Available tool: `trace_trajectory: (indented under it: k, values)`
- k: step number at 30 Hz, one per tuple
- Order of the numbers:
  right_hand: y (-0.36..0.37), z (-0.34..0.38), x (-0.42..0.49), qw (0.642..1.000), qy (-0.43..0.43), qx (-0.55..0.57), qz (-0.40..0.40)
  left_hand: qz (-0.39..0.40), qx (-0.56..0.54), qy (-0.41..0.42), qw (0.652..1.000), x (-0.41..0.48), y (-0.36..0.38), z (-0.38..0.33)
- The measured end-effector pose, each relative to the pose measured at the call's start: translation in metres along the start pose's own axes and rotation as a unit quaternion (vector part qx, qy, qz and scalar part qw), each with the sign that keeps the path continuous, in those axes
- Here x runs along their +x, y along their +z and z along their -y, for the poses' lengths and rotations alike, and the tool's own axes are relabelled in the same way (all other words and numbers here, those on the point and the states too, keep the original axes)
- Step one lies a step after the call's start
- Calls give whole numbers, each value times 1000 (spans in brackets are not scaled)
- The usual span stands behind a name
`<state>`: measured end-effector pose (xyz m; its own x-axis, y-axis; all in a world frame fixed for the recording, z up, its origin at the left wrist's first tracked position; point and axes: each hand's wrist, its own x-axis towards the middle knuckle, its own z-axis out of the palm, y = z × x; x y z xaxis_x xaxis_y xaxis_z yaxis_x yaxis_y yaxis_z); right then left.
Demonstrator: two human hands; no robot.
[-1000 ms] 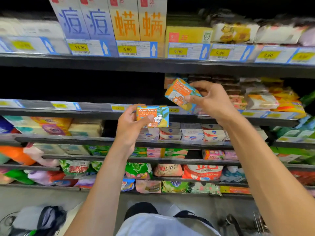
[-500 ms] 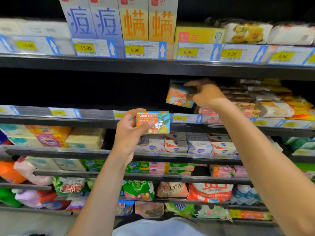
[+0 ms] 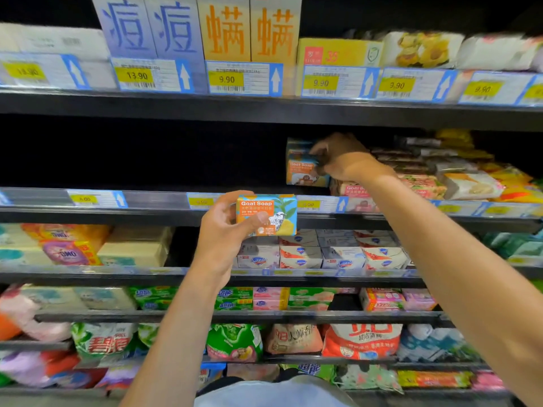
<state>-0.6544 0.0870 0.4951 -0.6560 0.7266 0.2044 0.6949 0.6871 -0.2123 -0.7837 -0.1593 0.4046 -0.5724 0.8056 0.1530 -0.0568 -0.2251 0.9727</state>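
Left hand (image 3: 223,230) pinches a soap box (image 3: 266,214) at centre. At one o'clock from it, right hand (image 3: 340,160) grips a second box (image 3: 301,173) inside the shelf (image 3: 147,211).

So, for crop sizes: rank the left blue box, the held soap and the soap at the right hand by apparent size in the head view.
1. Left blue box, cut off at top.
2. Held soap, nearer the camera.
3. Shelf soap, farther and partly hidden by the right hand.
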Motion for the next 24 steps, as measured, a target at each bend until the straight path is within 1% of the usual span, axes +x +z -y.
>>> trace_trajectory:
  k: [10,14,16,17,19,20,21,22,24]
  values:
    - [7,-2,15,998,-7,-55,-33,2,-17,15,1000,0,-2,-1]
    - [6,0,14,997,-3,-74,-23,3,-21,21,1000,0,-1,-4]
    - [1,3,5,996,-11,-75,-42,9,-16,23,1000,2,0,-6]
    - [-2,6,-4,997,-29,-37,-58,11,-13,25,1000,3,0,-7]
    - [-9,18,-32,987,-70,128,-69,8,-4,30,1000,5,2,-10]
    - [-12,26,-49,973,-83,209,-49,6,3,34,999,7,3,-13]
    - [-14,33,-65,959,-102,265,-23,7,8,39,999,8,5,-15]
    - [-15,38,-77,948,-120,293,-1,10,10,43,999,9,7,-18]
    - [-13,42,-90,945,-143,292,36,18,11,52,998,11,11,-21]
